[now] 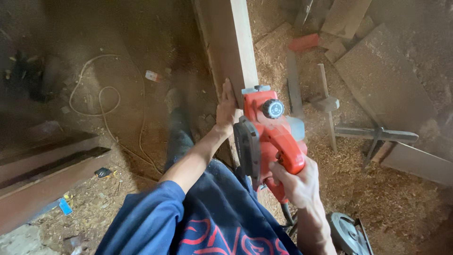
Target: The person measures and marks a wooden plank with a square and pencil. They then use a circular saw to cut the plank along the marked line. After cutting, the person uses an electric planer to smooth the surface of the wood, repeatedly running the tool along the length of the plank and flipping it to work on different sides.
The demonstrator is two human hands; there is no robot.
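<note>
On pale plank (230, 42), red planer (271, 132)

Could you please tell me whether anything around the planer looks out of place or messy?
Yes: sawdust and shavings cover the floor, offcuts lie scattered at upper right, and a pale cord loops loosely at left. The red electric planer sits squarely on the pale wooden plank.

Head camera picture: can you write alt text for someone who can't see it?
A person's right hand grips a red electric planer on a long wooden plank, while the left hand rests against the plank's side. Sawdust and wood offcuts cover the floor.
</note>
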